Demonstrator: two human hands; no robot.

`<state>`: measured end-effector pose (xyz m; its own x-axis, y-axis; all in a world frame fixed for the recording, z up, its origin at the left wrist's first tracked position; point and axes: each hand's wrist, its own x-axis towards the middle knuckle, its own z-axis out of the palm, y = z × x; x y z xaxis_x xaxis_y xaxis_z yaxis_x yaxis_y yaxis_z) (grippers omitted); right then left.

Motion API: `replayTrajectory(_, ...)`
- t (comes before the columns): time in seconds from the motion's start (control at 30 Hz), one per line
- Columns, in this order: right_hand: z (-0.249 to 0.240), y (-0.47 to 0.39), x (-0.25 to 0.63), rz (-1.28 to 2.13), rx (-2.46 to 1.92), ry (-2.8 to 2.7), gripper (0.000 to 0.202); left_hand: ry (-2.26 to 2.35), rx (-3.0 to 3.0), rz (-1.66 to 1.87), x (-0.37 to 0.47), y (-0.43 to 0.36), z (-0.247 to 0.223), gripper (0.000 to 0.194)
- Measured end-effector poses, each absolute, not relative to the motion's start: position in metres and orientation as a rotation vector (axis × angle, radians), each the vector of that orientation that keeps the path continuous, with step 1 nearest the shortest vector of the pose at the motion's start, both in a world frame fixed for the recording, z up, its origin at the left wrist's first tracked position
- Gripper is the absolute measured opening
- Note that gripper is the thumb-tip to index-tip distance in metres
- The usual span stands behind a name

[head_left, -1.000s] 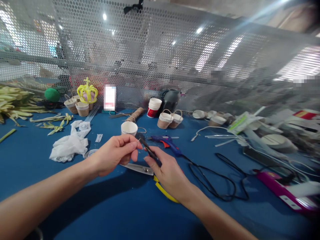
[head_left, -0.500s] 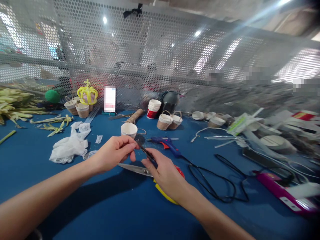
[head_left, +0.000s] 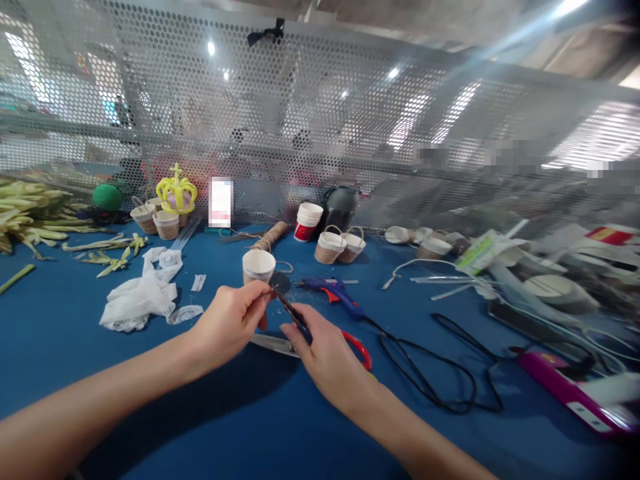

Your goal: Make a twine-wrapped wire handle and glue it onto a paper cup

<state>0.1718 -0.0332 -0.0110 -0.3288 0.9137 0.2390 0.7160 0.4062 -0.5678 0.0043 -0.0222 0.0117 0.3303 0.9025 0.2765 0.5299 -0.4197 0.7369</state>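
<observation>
The right hand [head_left: 327, 357] has its fingers wrapped round a slim dark tool [head_left: 291, 312], its tip up at the fingertips of the left hand [head_left: 227, 327]. Those fingertips are pressed together; from here I can't tell what, if anything, is between them. Just beyond them stands a white-rimmed cup [head_left: 259, 264]. Below the hands, scissors with a red handle [head_left: 361, 348] lie on the blue table [head_left: 300, 433], partly hidden by the right hand. To the right, near the tool, rests a blue glue gun [head_left: 344, 295]; to the left, a crumpled white cloth [head_left: 137, 303]. Farther off, a yellow crown [head_left: 176, 195] sits before the perforated screen [head_left: 300, 87].
</observation>
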Motion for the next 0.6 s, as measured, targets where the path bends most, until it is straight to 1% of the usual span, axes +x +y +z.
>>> replayTrajectory(0.17,-0.017,-0.034,0.167,0.468,-1.354,-2.077,0.027,1.237,1.967,0.997,0.007,-0.024,0.006,0.025)
replayTrajectory(0.33,-0.015,-0.036,0.169,0.530,-1.392,-2.070,0.033,1.209,1.893,0.990,0.005,-0.017,0.005,0.026)
replayTrajectory(0.47,0.001,-0.026,0.180,0.556,-1.425,-2.107,0.041,1.242,1.784,1.032,-0.004,0.001,0.003,0.026)
replayTrajectory(0.6,0.027,0.015,0.191,0.371,-1.578,-2.173,0.041,1.223,1.481,1.048,-0.010,0.017,-0.005,0.023)
